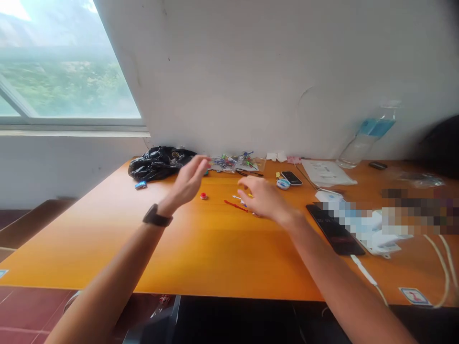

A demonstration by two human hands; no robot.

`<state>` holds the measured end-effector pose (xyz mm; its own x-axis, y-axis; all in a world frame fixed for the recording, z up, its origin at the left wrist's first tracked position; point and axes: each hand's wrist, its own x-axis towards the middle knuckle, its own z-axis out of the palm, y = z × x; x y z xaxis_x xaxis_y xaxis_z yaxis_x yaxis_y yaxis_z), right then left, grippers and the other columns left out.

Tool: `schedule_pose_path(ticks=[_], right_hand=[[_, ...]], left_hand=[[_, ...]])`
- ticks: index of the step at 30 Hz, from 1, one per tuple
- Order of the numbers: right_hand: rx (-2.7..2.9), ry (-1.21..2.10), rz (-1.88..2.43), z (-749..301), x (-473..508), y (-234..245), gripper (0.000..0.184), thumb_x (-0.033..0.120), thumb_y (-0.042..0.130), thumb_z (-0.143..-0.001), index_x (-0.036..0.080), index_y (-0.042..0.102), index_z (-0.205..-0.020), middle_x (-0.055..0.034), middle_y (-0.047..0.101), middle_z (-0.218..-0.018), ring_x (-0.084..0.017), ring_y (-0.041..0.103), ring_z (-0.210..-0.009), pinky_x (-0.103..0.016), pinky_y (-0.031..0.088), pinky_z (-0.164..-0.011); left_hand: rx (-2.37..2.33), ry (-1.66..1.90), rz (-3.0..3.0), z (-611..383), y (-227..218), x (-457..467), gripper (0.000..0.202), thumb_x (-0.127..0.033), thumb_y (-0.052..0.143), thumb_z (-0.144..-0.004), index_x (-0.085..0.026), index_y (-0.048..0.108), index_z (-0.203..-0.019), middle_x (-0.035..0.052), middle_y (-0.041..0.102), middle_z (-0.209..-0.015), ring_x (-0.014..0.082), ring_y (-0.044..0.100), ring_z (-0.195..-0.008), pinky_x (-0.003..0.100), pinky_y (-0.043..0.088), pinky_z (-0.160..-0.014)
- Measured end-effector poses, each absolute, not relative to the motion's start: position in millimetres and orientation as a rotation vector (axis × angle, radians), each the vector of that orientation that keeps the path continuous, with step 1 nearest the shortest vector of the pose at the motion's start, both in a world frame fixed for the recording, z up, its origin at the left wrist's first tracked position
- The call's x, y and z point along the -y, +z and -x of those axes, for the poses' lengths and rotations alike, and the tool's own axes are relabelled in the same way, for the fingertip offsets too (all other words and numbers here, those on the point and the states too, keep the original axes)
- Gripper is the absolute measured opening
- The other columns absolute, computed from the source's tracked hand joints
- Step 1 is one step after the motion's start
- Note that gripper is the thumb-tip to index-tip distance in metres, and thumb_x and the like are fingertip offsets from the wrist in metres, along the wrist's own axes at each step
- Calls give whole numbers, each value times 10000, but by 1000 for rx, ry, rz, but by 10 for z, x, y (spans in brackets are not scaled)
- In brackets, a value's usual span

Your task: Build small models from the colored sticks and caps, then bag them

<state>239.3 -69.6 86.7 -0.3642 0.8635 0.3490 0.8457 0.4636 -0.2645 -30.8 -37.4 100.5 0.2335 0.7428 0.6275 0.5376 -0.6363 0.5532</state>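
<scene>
My left hand (186, 184) is raised over the table in front of the black plastic bag, fingers stretched out, holding nothing I can see. A small red-topped round piece (203, 196) lies on the table just right of it. My right hand (265, 197) hovers with its fingers bent and the thumb apart. Beside and partly under that hand lie a thin red strip-like piece (235, 206) and some small white, blue and yellow pieces. The hand hides part of them.
At the back are the black plastic bag (158, 162) and clear packets of colourful small parts (229, 162). A blue packet (141, 185) lies at left. On the right are a black phone (335, 231), a small dark device (291, 178), a round tin (283, 184) and a clear bottle (369, 134).
</scene>
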Motion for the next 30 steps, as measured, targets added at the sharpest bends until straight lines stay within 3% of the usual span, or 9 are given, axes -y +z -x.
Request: schedule_pose_path(ticks=[2, 5, 8, 13, 16, 18, 22, 25, 30], right_hand=[[2388, 42, 1546, -2318, 600, 732, 140, 196, 591, -1024, 148, 722, -1004, -145, 729, -1033, -267, 701, -963, -363, 540, -825], [2443, 49, 1689, -2273, 502, 537, 140, 121, 582, -984, 151, 712, -941, -174, 735, -1007, -302, 713, -965, -354, 495, -778], [2423, 89, 1728, -2309, 471, 468, 180, 126, 577, -993, 174, 705, -876, -150, 746, -926, -281, 726, -850, -337, 463, -704], [2346, 106, 1713, -2356, 443, 629, 198, 181, 535, -1048, 188, 675, -907, -118, 750, -903, -245, 714, -804, -311, 412, -657], [2212, 173, 1531, -2261, 350, 755, 188, 212, 503, -1062, 193, 647, -942, -91, 750, -942, -208, 686, -820, -294, 413, -677], [2127, 304, 1395, -2121, 246, 785, 164, 224, 515, -1044, 196, 635, -934, -67, 746, -919, -180, 664, -790, -279, 422, -680], [1947, 676, 1271, -1751, 13, 654, 45, 194, 656, -884, 197, 615, -865, -31, 721, -836, -166, 650, -740, -261, 447, -666], [1820, 1051, 1192, -1555, -92, 478, 101, 148, 669, -801, 200, 591, -842, -10, 706, -792, -150, 643, -670, -249, 458, -630], [1810, 1290, 1089, -1512, -104, 346, 61, 176, 640, -796, 192, 595, -835, -7, 675, -758, -139, 641, -653, -241, 492, -624]], left_hand=[[-1267, 1070, -2378, 318, 687, 266, 389, -500, 489, -1077, -195, 693, -1205, 98, 728, -1092, 275, 685, -1027, 430, 583, -906], [-1345, 725, -2500, 438, 207, 124, 345, -436, 567, -1013, -180, 704, -1200, 131, 701, -1126, 307, 662, -1050, 461, 552, -951], [-1293, 767, -2485, 623, -44, 9, 295, -375, 496, -1040, -207, 732, -1098, 108, 685, -1113, 267, 659, -1034, 408, 545, -944], [-1352, 839, -2492, 800, -74, -67, 279, -375, 504, -1043, -205, 725, -1059, 99, 703, -1080, 275, 641, -1031, 419, 526, -927], [-1368, 819, -2465, 762, -58, -21, 286, -385, 520, -1042, -200, 708, -1154, 103, 710, -1112, 274, 643, -1037, 420, 531, -935], [-1389, 872, -2465, 691, -35, 50, 349, -407, 554, -1033, -206, 658, -1299, 114, 699, -1221, 299, 613, -1143, 446, 520, -997], [-1309, 1109, -2421, 519, 51, 227, 513, -458, 600, -1034, -248, 513, -1493, 112, 603, -1467, 311, 511, -1341, 435, 529, -1026], [-1215, 1203, -2379, 429, 76, 299, 413, -446, 631, -1029, -265, 590, -1397, 92, 674, -1352, 267, 601, -1211, 359, 569, -884], [-1193, 1244, -2324, 398, 28, 262, 164, -375, 622, -1036, -242, 707, -1077, 44, 742, -1029, 189, 655, -893, 304, 549, -769]])
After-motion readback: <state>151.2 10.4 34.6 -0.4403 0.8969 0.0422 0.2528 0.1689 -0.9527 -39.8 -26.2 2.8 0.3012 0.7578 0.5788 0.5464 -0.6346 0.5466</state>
